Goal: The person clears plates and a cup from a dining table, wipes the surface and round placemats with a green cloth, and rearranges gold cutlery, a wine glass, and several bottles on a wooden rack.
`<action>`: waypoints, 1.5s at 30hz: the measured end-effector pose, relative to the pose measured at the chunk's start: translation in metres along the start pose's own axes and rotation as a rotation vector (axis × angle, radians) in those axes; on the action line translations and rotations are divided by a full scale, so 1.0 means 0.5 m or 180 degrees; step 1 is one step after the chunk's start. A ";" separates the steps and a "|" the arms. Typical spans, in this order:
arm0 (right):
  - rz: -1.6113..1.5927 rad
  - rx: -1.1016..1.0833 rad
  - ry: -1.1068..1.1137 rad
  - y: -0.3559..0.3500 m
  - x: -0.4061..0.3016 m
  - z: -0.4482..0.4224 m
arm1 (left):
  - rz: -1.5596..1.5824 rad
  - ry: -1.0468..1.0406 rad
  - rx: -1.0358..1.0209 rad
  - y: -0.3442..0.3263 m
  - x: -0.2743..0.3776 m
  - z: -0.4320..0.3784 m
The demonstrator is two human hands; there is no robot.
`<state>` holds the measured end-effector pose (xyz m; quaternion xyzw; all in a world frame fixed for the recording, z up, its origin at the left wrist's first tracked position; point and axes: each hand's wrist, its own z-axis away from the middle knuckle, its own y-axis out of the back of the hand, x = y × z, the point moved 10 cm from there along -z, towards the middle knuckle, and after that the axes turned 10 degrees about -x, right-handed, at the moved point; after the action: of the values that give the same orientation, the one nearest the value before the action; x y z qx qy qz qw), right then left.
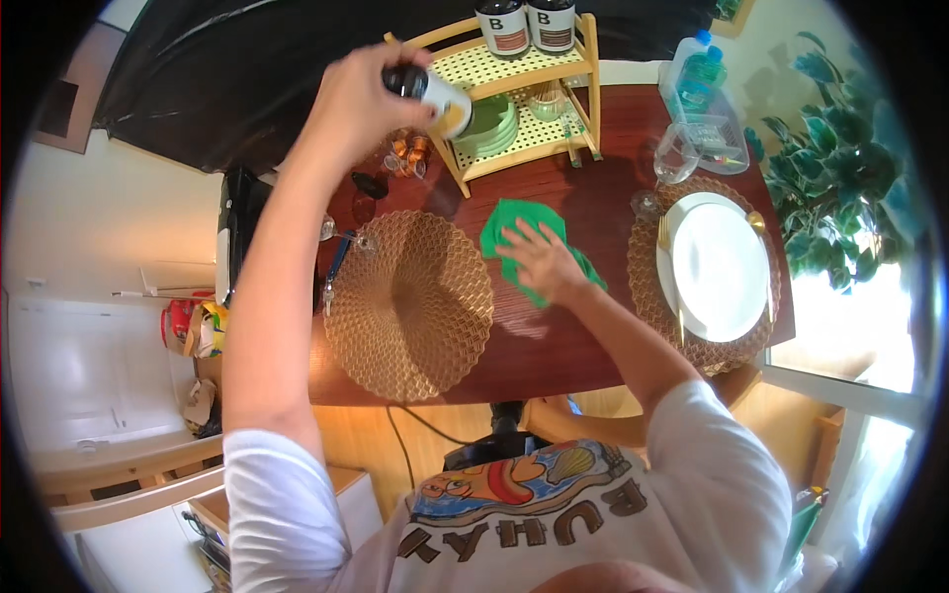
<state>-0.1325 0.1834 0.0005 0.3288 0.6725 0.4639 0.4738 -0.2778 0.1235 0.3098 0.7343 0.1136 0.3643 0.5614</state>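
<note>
My left hand (363,104) grips a dark bottle with a white label (445,104), tilted at the left end of a two-tier bamboo shelf (463,178). Two similar labelled bottles (504,30) stand on the shelf's top tier. On the lower tier sit stacked green bowls (489,130) and a glass of thin wooden sticks (547,102). My right hand (541,259) lies flat with fingers spread on a crumpled green cloth (511,219), pressing it against the dark red wooden table (534,348). To its left rests a round gold woven placemat (408,311).
At right, white plates (719,267) with gold cutlery (663,233) rest on another placemat (645,274), beside a wine glass (675,156). A clear plastic bin (723,152) holds bottles (700,78). Orange capsules (408,152) lie left of the shelf. A leafy plant (838,163) borders the table.
</note>
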 end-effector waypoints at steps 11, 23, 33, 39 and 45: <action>-0.0681 -0.0419 -0.0014 0.021 -0.052 0.148 | -0.0738 0.0377 -0.0487 -0.029 -0.075 -0.269; -0.0344 -0.0183 -0.0673 0.000 -0.013 0.120 | 0.0654 -0.0416 0.2295 -0.063 -0.086 -0.011; -0.0609 0.1746 -0.1444 0.161 0.125 0.015 | 0.0464 0.0920 0.1275 -0.330 -0.258 -0.006; 0.0253 0.2233 -0.2095 0.261 0.245 -0.014 | 0.0492 0.1146 0.0987 -0.333 -0.275 -0.028; -0.0184 0.2200 -0.2165 0.226 0.313 -0.028 | 0.1082 0.1203 0.0834 -0.351 -0.303 -0.026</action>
<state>-0.1978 0.3572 0.0558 0.5811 0.6030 0.0662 0.5425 -0.3511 0.1061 0.0904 0.7282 0.1376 0.5658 0.3615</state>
